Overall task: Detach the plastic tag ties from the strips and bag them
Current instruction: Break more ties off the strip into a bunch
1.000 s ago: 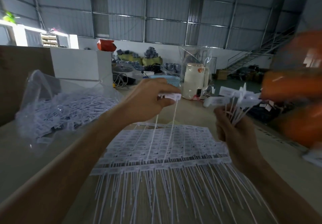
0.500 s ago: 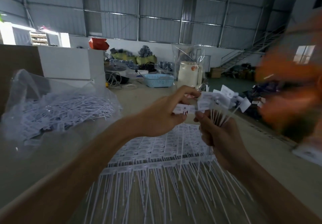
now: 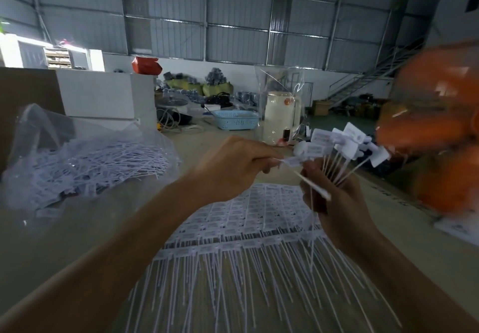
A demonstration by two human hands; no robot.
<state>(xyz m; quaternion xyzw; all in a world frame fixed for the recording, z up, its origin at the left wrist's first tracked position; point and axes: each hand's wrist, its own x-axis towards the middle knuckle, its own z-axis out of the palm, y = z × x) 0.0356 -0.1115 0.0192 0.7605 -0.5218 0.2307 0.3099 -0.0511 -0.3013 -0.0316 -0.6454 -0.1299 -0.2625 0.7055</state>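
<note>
White strips of plastic tag ties lie stacked on the table in front of me, their thin tails fanning toward me. My right hand grips a bundle of detached ties, label heads up. My left hand pinches a single tie by its label, right beside the bundle. A clear plastic bag holding many loose ties lies on the table to the left.
A blurred orange object fills the right edge, close to my right hand. A cardboard box and white boxes stand behind the bag. Farther back are a blue basket and a cream jug.
My left hand lifted one tie off the strips and brought it rightward to the bundle in my right hand. The view tilted slightly.
</note>
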